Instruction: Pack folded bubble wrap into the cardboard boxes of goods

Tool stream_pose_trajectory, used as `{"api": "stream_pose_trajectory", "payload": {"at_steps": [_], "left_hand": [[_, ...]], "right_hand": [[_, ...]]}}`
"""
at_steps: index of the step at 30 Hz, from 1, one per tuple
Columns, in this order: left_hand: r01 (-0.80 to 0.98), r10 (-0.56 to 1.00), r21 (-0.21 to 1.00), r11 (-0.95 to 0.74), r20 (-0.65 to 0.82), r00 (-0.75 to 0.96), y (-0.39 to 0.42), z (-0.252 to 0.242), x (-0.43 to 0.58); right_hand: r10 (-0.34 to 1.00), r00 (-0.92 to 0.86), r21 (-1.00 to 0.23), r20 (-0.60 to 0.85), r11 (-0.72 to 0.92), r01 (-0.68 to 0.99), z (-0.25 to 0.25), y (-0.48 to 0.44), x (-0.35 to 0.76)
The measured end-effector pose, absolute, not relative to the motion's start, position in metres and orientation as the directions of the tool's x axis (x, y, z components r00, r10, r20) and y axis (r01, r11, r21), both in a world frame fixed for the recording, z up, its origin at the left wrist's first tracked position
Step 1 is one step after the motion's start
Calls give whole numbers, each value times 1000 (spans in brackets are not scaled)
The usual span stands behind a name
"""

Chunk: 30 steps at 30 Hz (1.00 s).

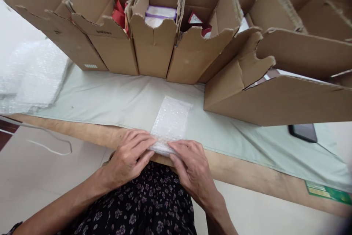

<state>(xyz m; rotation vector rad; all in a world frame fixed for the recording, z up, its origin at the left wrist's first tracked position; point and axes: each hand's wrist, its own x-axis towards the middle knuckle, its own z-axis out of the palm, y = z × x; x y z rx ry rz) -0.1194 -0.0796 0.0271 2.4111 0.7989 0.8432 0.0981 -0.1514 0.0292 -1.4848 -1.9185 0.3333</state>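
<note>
A narrow piece of bubble wrap (173, 117) lies on the pale green cloth at the front edge of the table. Its near end is rolled or folded over into a thick bundle; whatever may be inside is hidden. My left hand (132, 154) pinches the bundle's left end between thumb and fingers. At the right end, my right hand (192, 161) grips it the same way, fingers on top and thumb on the near side. The far end of the wrap stretches flat away from me.
Several open cardboard boxes (152, 51) stand in a row along the back, some with small packets inside. A stack of bubble wrap sheets (35, 73) lies at left. Another cardboard box (275, 99) and a dark phone (303, 132) are at right.
</note>
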Motion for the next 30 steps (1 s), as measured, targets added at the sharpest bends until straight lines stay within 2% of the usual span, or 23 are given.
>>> {"api": "stream_pose_trajectory", "payload": {"at_steps": [2,6,8,11,13,17,19,23,26,28,30], "left_hand": [[389,700,631,-671,365,614,-75,28,-116],[477,728,582,-658,332,600,-60,27,-100],[517,724,530,-672,324,610,-55,25,-94],[563,744,497,-660,325,584,-54,23,-93],[533,740,531,-659,330,586,-57,25,-97],[396,674,620,-677,307,672,-63,33,-108],[391,676,636,-665,290,677,-61,34,-106],[519,726,545,-658,278,628,-46,28,-88],[614,761,457,-644,301,575,-38,24,-78],[612,791,505,-609,332,513,-42,25,-81],[569,850,635,-523,335,407,-52,29,-89]], "right_hand": [[940,-70,-599,333,268,755,30,-154,99],[895,69,-482,441,171,859,28,-160,102],[896,31,-437,443,186,880,26,-162,103],[927,-92,-409,365,248,878,22,-161,102],[928,-89,-433,362,252,865,20,-158,102],[932,-19,-582,363,242,776,21,-154,105],[939,0,-595,343,217,774,22,-156,107],[903,92,-459,420,124,880,22,-159,109],[919,-16,-351,394,167,921,20,-153,109],[935,-85,-325,343,203,924,18,-145,110],[935,-38,-390,353,184,902,17,-137,112]]}}
